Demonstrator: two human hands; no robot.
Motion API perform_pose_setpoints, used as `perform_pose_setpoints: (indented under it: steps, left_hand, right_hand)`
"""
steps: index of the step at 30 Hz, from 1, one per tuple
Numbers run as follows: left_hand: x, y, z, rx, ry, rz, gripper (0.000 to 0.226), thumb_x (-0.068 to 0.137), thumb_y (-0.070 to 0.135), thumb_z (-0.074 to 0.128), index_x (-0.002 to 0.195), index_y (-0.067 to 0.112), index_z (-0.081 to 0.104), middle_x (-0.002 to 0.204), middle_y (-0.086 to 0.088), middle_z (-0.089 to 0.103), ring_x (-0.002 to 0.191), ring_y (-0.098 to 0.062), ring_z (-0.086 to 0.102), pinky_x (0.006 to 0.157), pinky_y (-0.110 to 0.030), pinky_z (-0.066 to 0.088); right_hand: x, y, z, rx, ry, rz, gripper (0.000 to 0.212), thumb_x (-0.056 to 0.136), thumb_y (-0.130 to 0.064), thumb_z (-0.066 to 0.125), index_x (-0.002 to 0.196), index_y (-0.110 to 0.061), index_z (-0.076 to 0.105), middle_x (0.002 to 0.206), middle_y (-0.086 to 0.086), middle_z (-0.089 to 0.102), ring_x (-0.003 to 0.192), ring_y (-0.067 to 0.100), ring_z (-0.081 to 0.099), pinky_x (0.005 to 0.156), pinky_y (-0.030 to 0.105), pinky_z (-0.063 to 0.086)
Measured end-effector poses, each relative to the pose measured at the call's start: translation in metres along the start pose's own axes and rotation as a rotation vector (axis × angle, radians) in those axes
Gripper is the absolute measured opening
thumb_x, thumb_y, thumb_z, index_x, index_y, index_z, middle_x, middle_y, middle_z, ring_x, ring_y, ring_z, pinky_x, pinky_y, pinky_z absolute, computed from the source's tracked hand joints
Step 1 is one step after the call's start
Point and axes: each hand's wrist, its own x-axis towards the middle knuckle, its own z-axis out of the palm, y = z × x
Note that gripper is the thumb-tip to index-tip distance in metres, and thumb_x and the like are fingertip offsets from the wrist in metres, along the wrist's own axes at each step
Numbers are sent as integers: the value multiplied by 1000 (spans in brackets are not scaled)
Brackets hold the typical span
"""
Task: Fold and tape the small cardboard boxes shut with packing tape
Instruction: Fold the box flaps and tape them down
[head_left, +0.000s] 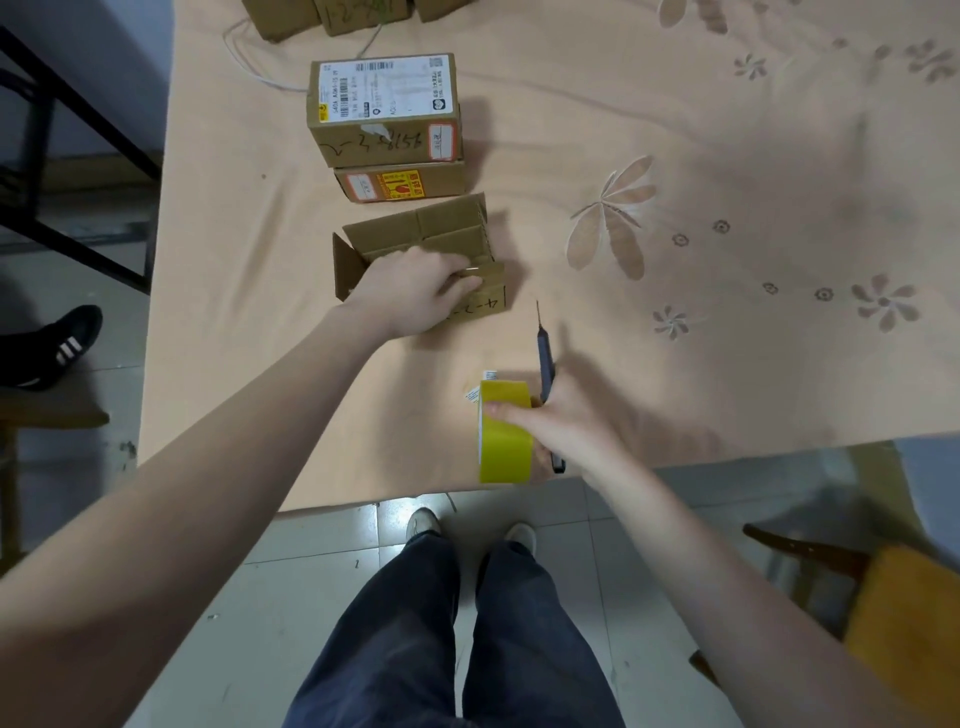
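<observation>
**Open box under our left hand, tape roll in our right**

While we stand at the near edge of the table (727, 156), which wears a peach cloth with pale flower prints, a dark shoe (57, 345) rests on the tiled floor far to our left, beside a black metal frame (78, 130).

Moving right, our left hand (415, 291) lies on top of the open box (431, 254), fingers curled over its near wall and reaching toward the right end, where handwriting shows on the side. Its back flap stands up behind the hand and a side flap juts out to the left. Whether the fingers truly pinch the cardboard or merely press it, we cannot tell for sure; they look bent around the edge.

Just behind it sits a stack of two closed boxes: a flat box (400, 184) with a yellow and red sticker, and on that a taller box (384, 109) with a white shipping label. More boxes (332, 15) line the far edge, with a white cord (249, 62) trailing beside them.

Nearer to us and right of the open box, our right hand (566, 421) grips the yellow tape roll (505, 436), held upright on edge near the table's front, thumb across its outer face. A dark pen-like tool (544, 358) passes behind that hand, its thin tip pointing away from us.

At far right, a chair (904, 613) with a yellow seat stands on the floor.
</observation>
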Motion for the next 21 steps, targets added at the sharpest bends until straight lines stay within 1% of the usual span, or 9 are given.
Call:
perform_pose_setpoints:
  steps: [2,5,7,9,11,13,16,18,21]
  left_hand:
    - [-4,0,2,16,-11,-8,35,98,42,39,101,15,61,104,-10,65,99,-35,59,79,-43,51]
    - [-8,-3,5,26,-44,-2,36,97,43,40,103,14,60,106,-7,64,102,-33,58,82,-43,49]
    - [-10,-4,8,28,-58,11,34,97,40,42,108,13,59,111,-6,61,105,-31,56,83,-42,48]
    - [-11,-4,10,28,-69,9,30,97,36,44,113,14,58,115,-6,56,104,-32,56,82,-42,49]
    - [-12,-4,13,43,-67,15,28,98,33,45,115,16,58,117,-6,55,103,-32,57,80,-41,49]
    - [-13,-5,18,58,-31,38,25,98,31,44,113,15,58,117,-4,57,103,-31,57,76,-38,49]
    - [-13,-4,23,58,27,60,25,99,27,44,118,18,56,117,-3,60,103,-30,57,73,-37,49]
    - [-12,-1,25,62,53,63,26,97,26,45,120,21,55,116,-2,61,101,-29,58,74,-39,51]
    - [-10,3,30,57,116,25,22,90,26,48,108,20,59,107,0,63,93,-29,59,66,-33,46]
  right_hand:
    - [2,-5,-5,79,6,-10,54,69,-35,83,110,-9,60,99,6,68,82,16,64,69,24,53]
    - [1,-12,-17,138,6,-16,50,72,-23,82,114,-6,61,106,13,68,91,23,67,80,33,55]
    - [1,-17,-27,167,49,-29,48,73,-21,82,113,-4,61,104,16,68,91,28,67,74,33,53]
    - [4,-22,-38,124,155,-71,49,72,-25,82,109,-3,59,100,14,67,88,28,64,64,29,46]
    - [11,-26,-50,5,285,-136,50,71,-30,81,106,-8,53,93,5,60,84,24,58,59,29,39]
    - [21,-29,-59,-201,418,-197,51,73,-33,78,108,-14,46,89,0,52,80,23,50,61,32,32]
    - [42,-28,-66,-484,573,-342,44,80,-30,68,111,-11,43,93,8,58,83,33,56,62,33,28]
    - [56,-26,-66,-624,612,-440,35,83,-20,62,110,-6,45,99,13,60,89,36,57,61,32,24]
    - [73,-19,-63,-783,589,-453,29,83,-9,58,108,-3,46,102,13,57,93,34,56,62,31,24]
